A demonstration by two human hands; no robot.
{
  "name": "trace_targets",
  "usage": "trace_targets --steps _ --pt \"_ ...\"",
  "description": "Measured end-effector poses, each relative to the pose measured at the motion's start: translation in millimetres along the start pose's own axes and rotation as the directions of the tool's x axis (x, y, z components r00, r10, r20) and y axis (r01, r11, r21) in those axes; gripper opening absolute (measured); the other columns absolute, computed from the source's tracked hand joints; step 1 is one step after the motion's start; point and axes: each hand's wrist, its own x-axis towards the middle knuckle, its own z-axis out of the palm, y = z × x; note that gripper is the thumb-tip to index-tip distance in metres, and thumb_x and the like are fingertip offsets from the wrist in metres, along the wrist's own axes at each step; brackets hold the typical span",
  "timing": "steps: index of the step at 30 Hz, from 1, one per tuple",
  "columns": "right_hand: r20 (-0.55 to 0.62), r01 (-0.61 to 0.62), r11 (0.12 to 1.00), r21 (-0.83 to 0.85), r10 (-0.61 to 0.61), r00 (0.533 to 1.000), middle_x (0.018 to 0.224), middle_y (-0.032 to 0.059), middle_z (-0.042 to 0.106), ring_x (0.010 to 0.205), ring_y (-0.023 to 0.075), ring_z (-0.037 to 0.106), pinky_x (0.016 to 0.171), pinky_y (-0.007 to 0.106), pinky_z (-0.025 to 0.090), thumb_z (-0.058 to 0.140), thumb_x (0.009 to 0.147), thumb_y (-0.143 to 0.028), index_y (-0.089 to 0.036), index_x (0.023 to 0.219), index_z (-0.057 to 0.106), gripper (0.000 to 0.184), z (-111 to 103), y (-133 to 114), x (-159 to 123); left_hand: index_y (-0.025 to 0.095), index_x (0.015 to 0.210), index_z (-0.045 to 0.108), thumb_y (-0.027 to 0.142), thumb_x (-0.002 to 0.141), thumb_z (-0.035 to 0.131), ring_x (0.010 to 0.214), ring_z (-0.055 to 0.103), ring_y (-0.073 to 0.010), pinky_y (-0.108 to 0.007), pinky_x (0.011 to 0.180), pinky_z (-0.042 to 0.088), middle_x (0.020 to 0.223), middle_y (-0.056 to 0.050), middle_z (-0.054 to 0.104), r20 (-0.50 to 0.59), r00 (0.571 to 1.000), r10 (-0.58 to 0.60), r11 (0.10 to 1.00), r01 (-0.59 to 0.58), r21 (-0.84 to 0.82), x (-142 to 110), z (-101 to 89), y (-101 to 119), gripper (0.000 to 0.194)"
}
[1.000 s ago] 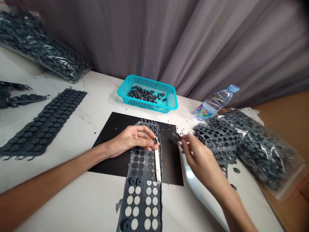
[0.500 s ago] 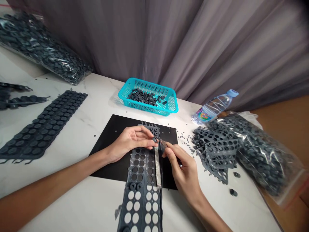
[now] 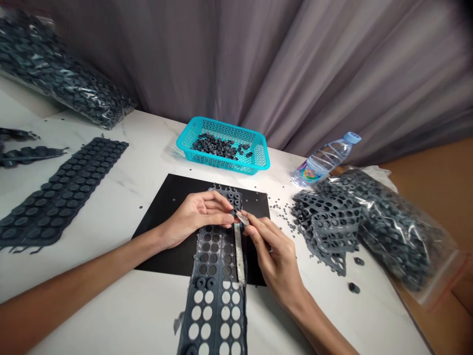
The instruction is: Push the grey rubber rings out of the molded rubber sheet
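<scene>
My left hand (image 3: 195,216) pinches a small black rubber bushing (image 3: 233,213) between thumb and fingertips, above a perforated black rubber sheet (image 3: 217,291). Closed round a thin, shiny metal tool (image 3: 243,218), my right hand (image 3: 275,249) brings its tip against or very near the bushing. Whether the tool is tweezers or a blade I cannot tell. The sheet lies partly on a black mat (image 3: 162,231), with many open holes toward me and a few bushings still in it. A whitish strip (image 3: 239,251) runs along its right side.
A turquoise basket (image 3: 264,160) holds loose bushings. To its right stand a water bottle (image 3: 321,160), cut rubber sheets (image 3: 328,222) and a filled plastic bag (image 3: 399,236). On the left lie an unpunched sheet (image 3: 66,192) and another bag of bushings (image 3: 66,74). Tiny black scraps (image 3: 283,212) dot the table.
My right hand has come leftward from beside the mat, bringing the metal tool up to the bushing. My left hand keeps its pinch almost in place. The view has shifted slightly.
</scene>
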Motion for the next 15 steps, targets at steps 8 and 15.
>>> trace_targets --steps 8,15 --pt "-0.001 -0.009 1.000 -0.023 0.009 1.000 0.106 0.0109 0.077 0.086 0.0200 0.071 0.078 0.033 0.060 0.057 0.109 -0.015 -0.015 0.139 0.072 0.034 1.2 3.0 -0.4 0.015 0.104 0.073 0.018 0.085 0.091 0.097 0.082 -0.0181 -0.021 0.086 0.064 0.100 -0.010 0.084 0.005 1.000 -0.001 1.000 0.001 0.010 0.4 -0.6 0.0 0.026" --pt "-0.014 0.011 1.000 -0.013 -0.011 1.000 0.107 0.0104 0.077 0.086 0.0196 0.071 0.077 0.032 0.061 0.057 0.109 -0.014 -0.016 0.140 0.071 0.035 0.3 1.1 0.4 0.015 0.103 0.073 0.017 0.084 0.091 0.093 0.082 -0.0171 -0.021 0.085 0.063 0.097 -0.008 0.084 -0.004 1.000 -0.003 1.000 0.003 0.006 0.1 0.5 0.2 0.027"
